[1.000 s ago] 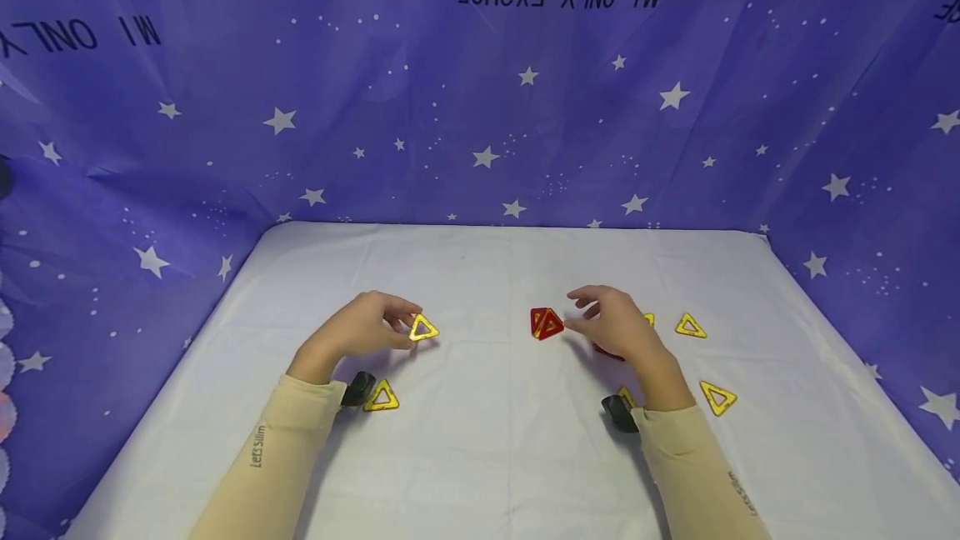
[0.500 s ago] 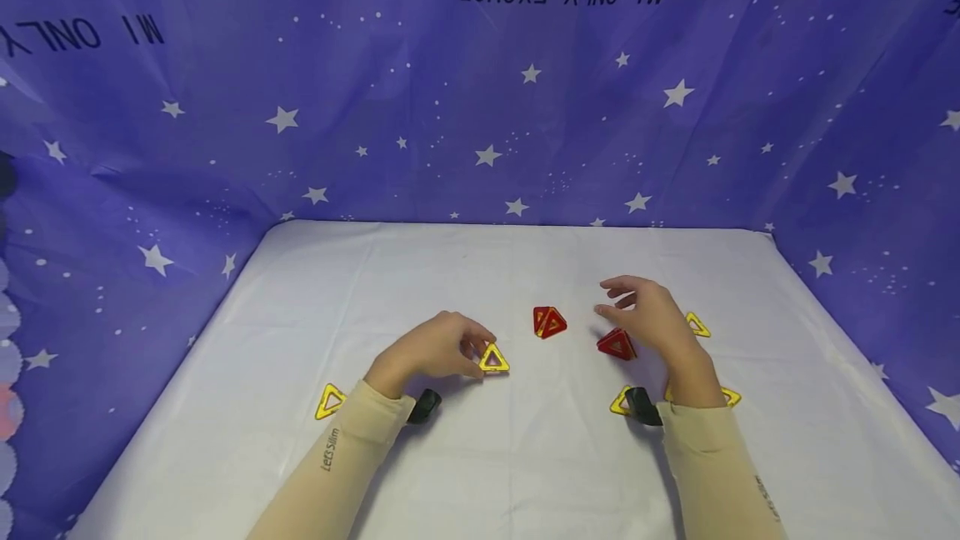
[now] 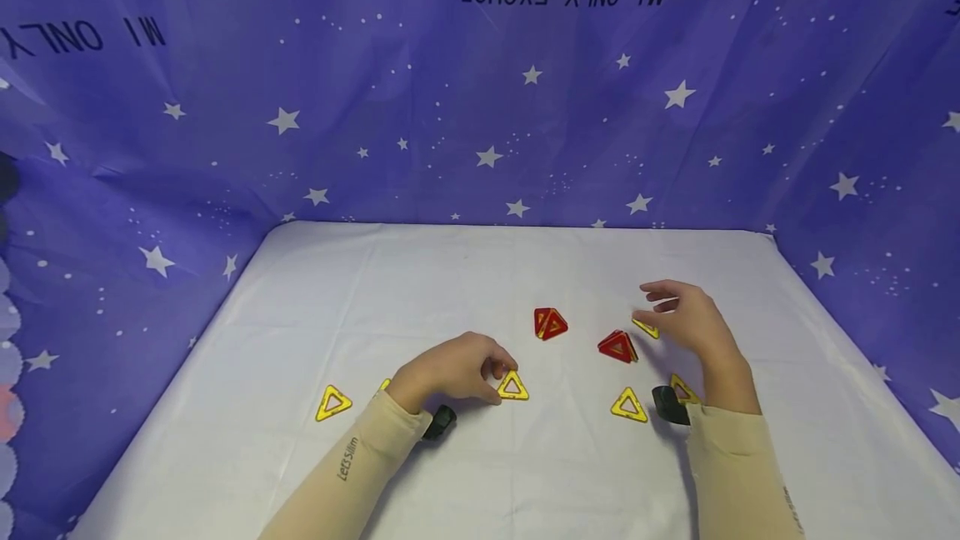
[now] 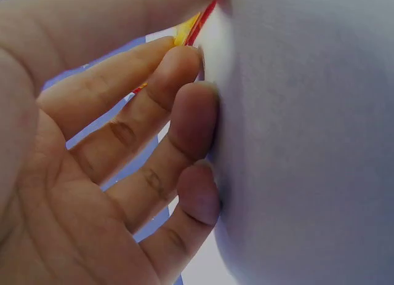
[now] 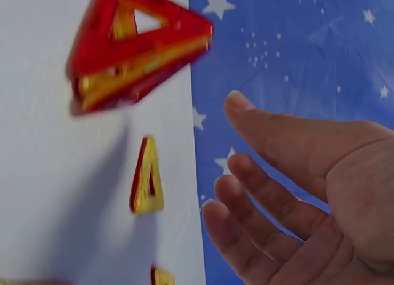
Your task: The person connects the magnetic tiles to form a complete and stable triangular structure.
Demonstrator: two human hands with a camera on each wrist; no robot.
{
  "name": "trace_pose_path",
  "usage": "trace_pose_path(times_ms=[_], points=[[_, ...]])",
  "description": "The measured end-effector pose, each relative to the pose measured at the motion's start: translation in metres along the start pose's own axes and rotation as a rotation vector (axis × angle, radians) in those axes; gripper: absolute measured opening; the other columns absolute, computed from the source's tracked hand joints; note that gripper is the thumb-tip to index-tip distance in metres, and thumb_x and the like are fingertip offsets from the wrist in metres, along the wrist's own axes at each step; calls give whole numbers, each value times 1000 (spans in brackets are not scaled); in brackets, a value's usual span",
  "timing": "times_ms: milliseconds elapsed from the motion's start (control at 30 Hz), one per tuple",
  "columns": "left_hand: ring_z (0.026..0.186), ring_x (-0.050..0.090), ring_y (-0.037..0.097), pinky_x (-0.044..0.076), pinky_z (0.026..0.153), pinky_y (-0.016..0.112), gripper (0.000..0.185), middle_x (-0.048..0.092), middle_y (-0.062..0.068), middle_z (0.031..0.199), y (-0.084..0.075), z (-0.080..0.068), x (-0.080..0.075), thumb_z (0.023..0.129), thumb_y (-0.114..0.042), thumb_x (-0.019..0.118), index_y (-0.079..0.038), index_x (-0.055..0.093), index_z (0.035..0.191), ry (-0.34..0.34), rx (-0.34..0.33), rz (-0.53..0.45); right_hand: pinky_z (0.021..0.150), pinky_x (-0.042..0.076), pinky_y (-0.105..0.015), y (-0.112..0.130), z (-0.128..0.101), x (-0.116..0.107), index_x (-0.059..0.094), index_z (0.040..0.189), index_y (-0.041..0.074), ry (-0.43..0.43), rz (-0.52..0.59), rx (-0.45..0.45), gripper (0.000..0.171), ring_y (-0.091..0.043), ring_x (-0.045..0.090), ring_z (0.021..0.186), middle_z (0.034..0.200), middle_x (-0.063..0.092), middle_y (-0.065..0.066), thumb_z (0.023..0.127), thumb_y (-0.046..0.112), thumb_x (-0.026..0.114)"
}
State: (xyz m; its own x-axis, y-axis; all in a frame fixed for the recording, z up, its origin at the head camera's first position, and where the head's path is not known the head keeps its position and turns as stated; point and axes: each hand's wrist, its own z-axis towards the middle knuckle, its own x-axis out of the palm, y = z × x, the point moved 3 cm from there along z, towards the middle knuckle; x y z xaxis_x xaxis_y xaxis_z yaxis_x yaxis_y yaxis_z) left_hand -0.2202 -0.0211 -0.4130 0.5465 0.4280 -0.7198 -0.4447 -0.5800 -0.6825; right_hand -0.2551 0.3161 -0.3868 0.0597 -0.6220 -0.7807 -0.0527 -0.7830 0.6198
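Observation:
My left hand (image 3: 459,369) is low over the white table, pinching a yellow triangular magnetic tile (image 3: 513,387) between thumb and fingertips. In the left wrist view, the other fingers of the left hand (image 4: 117,149) touch the tabletop, and only a red and yellow edge of the tile (image 4: 200,25) shows past them. My right hand (image 3: 693,323) holds nothing, its fingers relaxed above the table. Beside its thumb lies a yellow triangular tile (image 3: 647,329), partly covered. A red triangular piece with several layers (image 3: 618,347) and a red pyramid-like piece (image 3: 551,323) stand to its left.
More yellow triangular tiles lie about: one at the left (image 3: 332,402), one partly behind the left wrist (image 3: 386,384), one right of centre (image 3: 629,405) and one by the right wrist (image 3: 683,389). A purple star-print cloth (image 3: 480,107) hangs behind the table.
My left hand has carried the yellow tile rightward and nearer to me, down to the tabletop. My right hand has drawn away to the right from the red pieces.

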Motion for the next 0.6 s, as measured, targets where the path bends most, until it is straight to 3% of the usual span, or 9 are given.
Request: trace_pose_path(times_ms=[333,600], points=[[75,53,8,47,71,25,41,64,0,89,2,-1,1,76,0,86,-5,74,115,-4,8,-19,103,33,-67,-24,5,-1,53,143,0,57,33,45,57,-46,50,125,139,53,-27,90,8,73],[76,54,9,47,71,25,42,64,-1,89,4,-1,1,76,-1,86,-5,74,115,-7,8,-34,104,33,-66,-37,6,8,53,144,4,100,30,112,56,-48,47,127,139,52,-28,90,-2,69]])
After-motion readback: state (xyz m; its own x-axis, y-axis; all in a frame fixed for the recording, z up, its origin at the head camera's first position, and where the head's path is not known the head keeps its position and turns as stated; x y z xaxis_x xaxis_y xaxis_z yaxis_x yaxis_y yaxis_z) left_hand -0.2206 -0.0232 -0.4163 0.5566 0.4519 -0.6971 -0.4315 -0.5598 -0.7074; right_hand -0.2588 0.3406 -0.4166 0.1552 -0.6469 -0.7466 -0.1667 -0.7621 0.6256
